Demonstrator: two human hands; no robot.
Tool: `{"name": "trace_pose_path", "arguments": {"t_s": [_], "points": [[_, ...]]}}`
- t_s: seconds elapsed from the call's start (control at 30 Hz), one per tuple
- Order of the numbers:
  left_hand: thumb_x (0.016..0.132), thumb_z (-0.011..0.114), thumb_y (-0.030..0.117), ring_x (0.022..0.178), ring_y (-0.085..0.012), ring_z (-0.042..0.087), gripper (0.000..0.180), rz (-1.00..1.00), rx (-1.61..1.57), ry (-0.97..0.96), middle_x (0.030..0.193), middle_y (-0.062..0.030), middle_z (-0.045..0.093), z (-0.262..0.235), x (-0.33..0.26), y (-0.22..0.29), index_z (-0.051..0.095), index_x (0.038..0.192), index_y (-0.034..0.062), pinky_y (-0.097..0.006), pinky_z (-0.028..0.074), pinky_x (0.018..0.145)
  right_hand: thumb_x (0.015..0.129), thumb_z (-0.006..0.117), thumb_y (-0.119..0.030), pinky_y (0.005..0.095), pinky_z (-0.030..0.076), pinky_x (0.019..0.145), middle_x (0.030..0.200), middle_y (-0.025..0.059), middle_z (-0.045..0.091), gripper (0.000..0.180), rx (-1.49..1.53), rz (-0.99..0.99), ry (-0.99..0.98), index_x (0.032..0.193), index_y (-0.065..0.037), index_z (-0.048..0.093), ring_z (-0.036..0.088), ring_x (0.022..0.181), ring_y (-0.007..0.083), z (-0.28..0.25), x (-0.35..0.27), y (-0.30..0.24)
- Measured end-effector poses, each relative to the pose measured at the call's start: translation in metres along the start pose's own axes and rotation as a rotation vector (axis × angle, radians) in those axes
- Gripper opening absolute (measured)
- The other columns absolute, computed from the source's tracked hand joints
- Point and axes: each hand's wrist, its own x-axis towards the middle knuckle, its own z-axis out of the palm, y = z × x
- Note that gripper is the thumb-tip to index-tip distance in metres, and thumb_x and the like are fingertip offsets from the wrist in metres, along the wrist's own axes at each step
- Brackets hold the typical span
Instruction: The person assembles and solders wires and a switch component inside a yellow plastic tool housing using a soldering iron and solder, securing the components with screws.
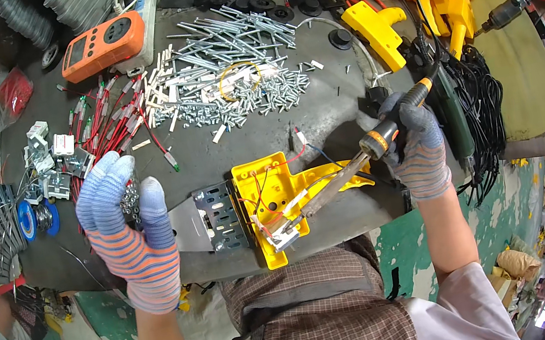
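Observation:
My right hand [421,152], in a striped knit glove, grips the handle of a soldering iron [339,179]. The iron slants down to the left, its tip over the lower part of a yellow plastic housing half [262,180]. Red and dark wires run inside that housing, and a small white and metal part [287,237] sits near the tip. A slotted metal plate [221,214] projects from the housing's left side. To the left of the plate, my gloved left hand [132,236] is raised with thumb and fingers apart, holding nothing visible. Small metal nuts [130,201] show between them.
Screws [253,97], long bolts [242,31] and red wire leads [109,121] cover the far bench. An orange meter [102,47] stands far left. Yellow housings [372,31] are heaped far right, near black cables [484,120]. A blue solder spool [27,221] lies left.

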Motion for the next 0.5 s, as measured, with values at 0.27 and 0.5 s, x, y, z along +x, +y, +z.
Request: {"name": "trace_pose_path", "arguments": {"t_s": [0.27,0.5], "points": [[0.092,0.055,0.003,0.095,-0.0222,0.060,0.014,-0.419,-0.356,-0.245,0.104,-0.0105,0.063,0.011,-0.020,-0.010,0.063,0.104,0.0020,-0.032,0.046,0.085,0.081,0.063,-0.030,0.0239,0.041,0.045,0.071,0.0050,0.057,0.029,0.047,0.045,-0.016,0.095,-0.005,0.059,0.053,0.052,0.0129,0.004,-0.001,-0.002],[0.082,0.062,-0.004,0.080,-0.0240,0.057,0.014,-0.090,-0.273,-0.240,0.084,-0.0092,0.060,-0.047,-0.008,0.032,0.063,0.094,0.0027,-0.032,0.047,0.072,0.081,0.062,-0.029,0.0252,0.042,0.045,0.075,0.0053,0.058,0.028,0.046,0.066,-0.035,0.096,-0.006,0.060,0.053,0.053,0.0144,-0.001,-0.002,-0.003]]}}
